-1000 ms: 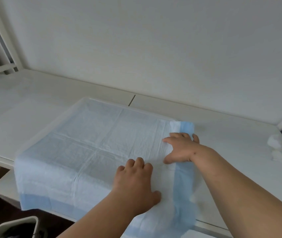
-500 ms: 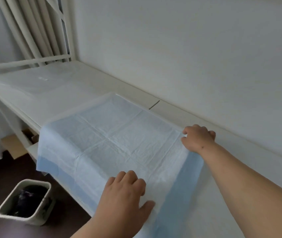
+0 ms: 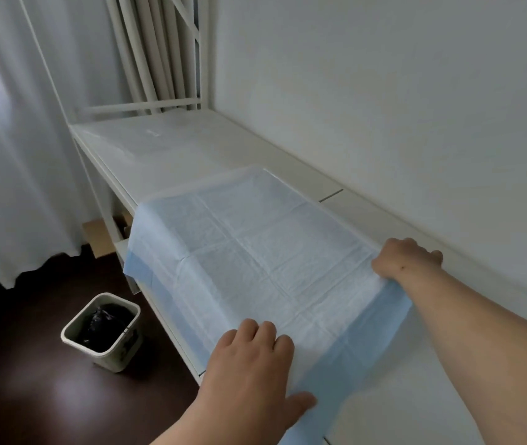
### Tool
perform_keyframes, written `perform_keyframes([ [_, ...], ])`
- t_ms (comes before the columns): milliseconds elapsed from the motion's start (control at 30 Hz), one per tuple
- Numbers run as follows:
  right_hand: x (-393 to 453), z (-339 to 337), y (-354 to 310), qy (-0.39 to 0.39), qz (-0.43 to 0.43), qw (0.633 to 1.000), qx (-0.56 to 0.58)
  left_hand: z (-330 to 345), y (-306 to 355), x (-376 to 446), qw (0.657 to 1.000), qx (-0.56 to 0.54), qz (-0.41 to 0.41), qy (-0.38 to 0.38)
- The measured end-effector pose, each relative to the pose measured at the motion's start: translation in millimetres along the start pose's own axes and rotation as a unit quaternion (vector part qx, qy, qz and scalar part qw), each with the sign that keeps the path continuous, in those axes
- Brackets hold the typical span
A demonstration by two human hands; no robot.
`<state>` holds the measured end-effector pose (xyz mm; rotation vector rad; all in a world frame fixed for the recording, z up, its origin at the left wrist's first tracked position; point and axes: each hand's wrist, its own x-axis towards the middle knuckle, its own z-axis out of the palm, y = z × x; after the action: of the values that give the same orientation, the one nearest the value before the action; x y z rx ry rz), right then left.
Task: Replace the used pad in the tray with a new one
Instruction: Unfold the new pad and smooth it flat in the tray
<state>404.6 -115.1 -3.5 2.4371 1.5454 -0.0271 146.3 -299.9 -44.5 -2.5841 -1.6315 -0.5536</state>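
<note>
A light blue pad with darker blue borders lies spread over the white shelf. Its left end hangs over the shelf's front edge. My left hand rests on the pad's near right corner, with the fingers bent and the thumb lying on the blue border. My right hand is at the pad's far right corner by the wall, and its curled fingers hold the pad's edge. A pale raised rim shows along the pad's far left side. The pad hides whatever lies beneath it.
A beige waste bin with a dark bag inside stands on the dark floor to the left of the shelf. A white curtain hangs at the left. White frame bars rise at the shelf's far end. The wall runs along the right.
The view has swung left, bringing the bin and curtain into sight. My right hand went from lying flat to curling at the pad's far corner. My left hand slid toward the near edge.
</note>
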Motion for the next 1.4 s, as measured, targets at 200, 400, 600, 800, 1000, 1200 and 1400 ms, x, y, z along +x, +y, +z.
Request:
perform_keyframes([
  [200,1,-4,4,-0.023,0.007,0.999,0.033,8,1,-5,1.000,0.010,0.009,-0.016],
  [400,11,-7,9,-0.034,0.030,0.995,0.094,6,0,-6,1.000,-0.017,-0.001,0.013],
  [600,19,-13,10,-0.015,0.024,0.994,0.109,6,0,-5,1.000,-0.013,-0.011,0.026],
  [800,20,-23,11,0.006,0.029,0.992,0.125,9,-1,1,1.000,-0.009,-0.013,0.002],
  [1000,17,-31,14,0.000,0.012,0.986,0.166,7,-2,1,0.999,-0.045,-0.014,-0.010],
  [1200,25,-31,12,-0.002,0.017,0.969,0.247,7,-6,2,0.999,-0.042,-0.004,-0.033],
  [1400,22,-45,4,0.002,0.009,0.970,0.244,-13,-8,12,0.998,-0.057,-0.018,-0.033],
])
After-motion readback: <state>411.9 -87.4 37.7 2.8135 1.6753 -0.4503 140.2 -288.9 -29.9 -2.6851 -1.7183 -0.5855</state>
